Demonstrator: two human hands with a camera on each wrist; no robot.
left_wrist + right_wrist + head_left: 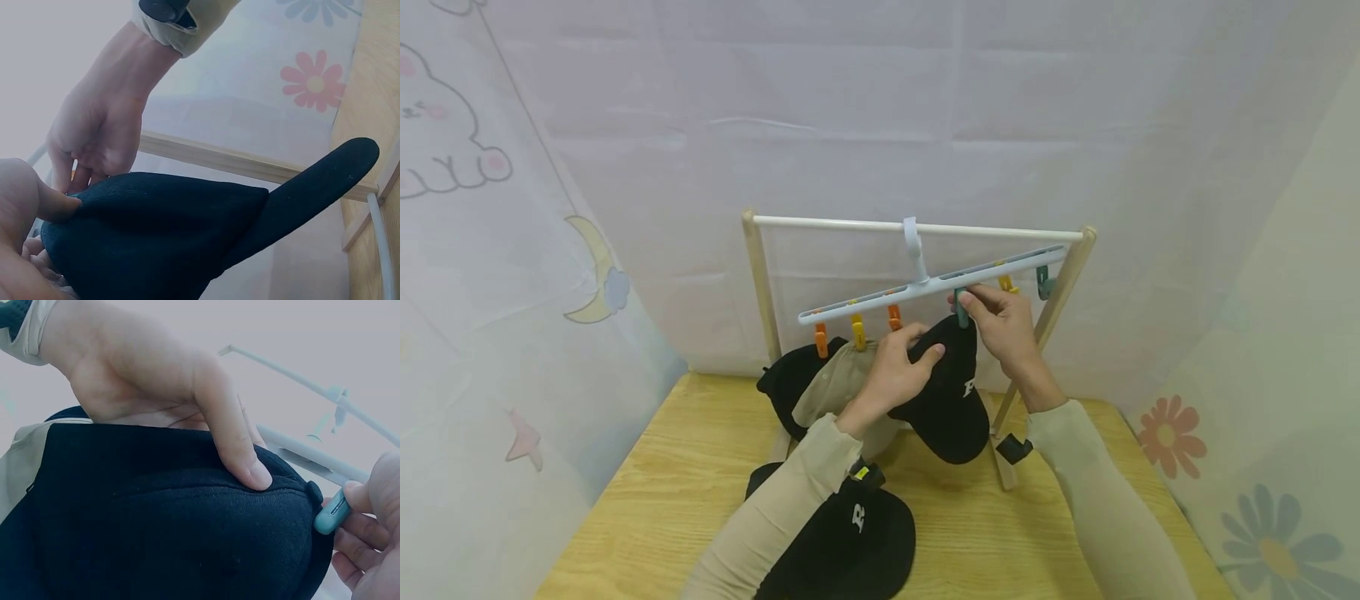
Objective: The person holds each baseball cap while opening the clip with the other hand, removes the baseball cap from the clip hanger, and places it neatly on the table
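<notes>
Between both hands (895, 371) (1003, 325), black cap (951, 400).

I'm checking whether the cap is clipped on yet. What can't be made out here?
- Head view: the teal clip's bite on the black cap is hidden behind the right hand.
- Right wrist view: the clip shows only its end; its grip is hidden by the cap.
- Left wrist view: the left hand is cut off by the edge.

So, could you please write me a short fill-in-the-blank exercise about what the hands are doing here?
1. The left hand holds a ____ cap up to the clip hanger.
2. The right hand pinches a ____ clip.
3. Another black cap lies on the ____ table.

Missing words: black; teal; wooden
</notes>
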